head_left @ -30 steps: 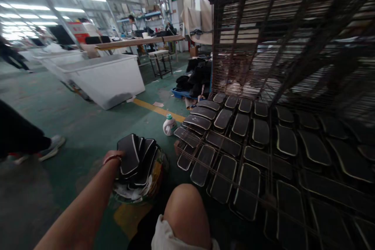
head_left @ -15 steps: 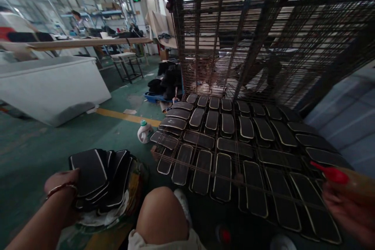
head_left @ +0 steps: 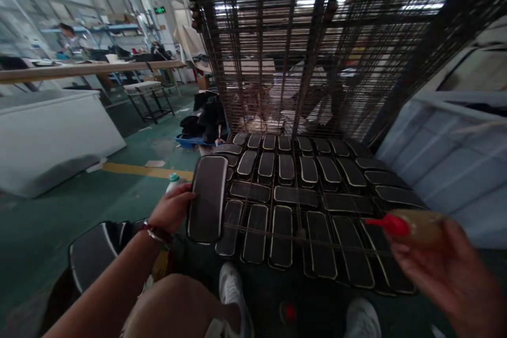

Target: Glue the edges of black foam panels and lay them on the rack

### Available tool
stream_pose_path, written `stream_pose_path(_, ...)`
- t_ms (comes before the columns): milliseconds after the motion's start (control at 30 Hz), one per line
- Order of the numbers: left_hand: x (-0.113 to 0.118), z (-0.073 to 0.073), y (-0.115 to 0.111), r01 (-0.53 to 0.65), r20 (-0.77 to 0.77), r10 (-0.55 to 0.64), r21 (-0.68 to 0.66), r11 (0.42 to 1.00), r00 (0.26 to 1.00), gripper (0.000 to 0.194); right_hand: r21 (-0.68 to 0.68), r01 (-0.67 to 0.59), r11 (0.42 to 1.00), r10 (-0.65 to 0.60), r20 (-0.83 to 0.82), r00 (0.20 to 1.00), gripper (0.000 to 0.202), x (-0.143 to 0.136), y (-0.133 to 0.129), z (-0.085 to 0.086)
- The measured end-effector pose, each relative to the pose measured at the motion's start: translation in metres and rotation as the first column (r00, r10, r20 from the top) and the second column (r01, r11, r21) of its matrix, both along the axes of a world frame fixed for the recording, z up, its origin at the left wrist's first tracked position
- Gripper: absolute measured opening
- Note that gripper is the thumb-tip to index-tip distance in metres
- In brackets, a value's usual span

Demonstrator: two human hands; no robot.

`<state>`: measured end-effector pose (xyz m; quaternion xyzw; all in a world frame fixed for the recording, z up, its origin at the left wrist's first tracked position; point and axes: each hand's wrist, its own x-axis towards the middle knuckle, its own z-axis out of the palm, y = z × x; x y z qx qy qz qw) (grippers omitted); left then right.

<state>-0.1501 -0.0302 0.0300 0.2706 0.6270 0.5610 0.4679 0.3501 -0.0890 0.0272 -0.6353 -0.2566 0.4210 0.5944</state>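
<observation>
Black panel (head_left: pixel 206 198), rounded at its corners and pale along its rim, is held up in the left hand (head_left: pixel 172 208), its long axis nearly vertical in the view, top leaning slightly right and broad face toward the camera. The left hand pinches its left long edge, the forearm rising from the lower left over a pile of similar pieces (head_left: pixel 93 253). At the right, the right hand (head_left: pixel 447 274) wraps round a squeeze bottle (head_left: pixel 425 227) lying almost level, its red nozzle (head_left: pixel 392 224) aimed left toward the panel, well apart from it. Between and beyond the hands, rows of dark panels (head_left: pixel 281 235) cover a low wire rack (head_left: pixel 301 233), with wire mesh (head_left: pixel 269 26) rising steeply behind. A jug (head_left: pixel 173 182) with a green cap stands just behind the left hand on the green floor (head_left: pixel 138 190), near a yellow line (head_left: pixel 134 170). Farther out are a white bin (head_left: pixel 59 137), a stool (head_left: pixel 142 86), a long table (head_left: pixel 91 68) with a person (head_left: pixel 69 37) behind it, and, on the right, a blue-grey bin (head_left: pixel 443 158).
</observation>
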Motion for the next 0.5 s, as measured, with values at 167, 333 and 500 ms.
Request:
stream_pose_path(167,0.117,-0.031,-0.010,0.662,0.273,-0.653,0.071,0.746,0.706,0.030,0.221,0.178,0.959,-0.068,-0.431,0.900,0.058,-0.009,-0.001,0.026)
stream_pose_path(333,0.158,-0.040,-0.025,0.912,0.261,-0.884,0.035,0.409,0.387,0.039,0.331,0.119,0.936,-0.028,-0.267,0.963,0.060,-0.007,-0.001,0.035)
stream_pose_path(500,0.157,-0.038,-0.023,0.948,0.262,-0.916,0.019,0.318,0.303,0.038,0.340,0.070,0.938,-0.028,-0.125,0.992,0.051,-0.006,-0.004,0.036)
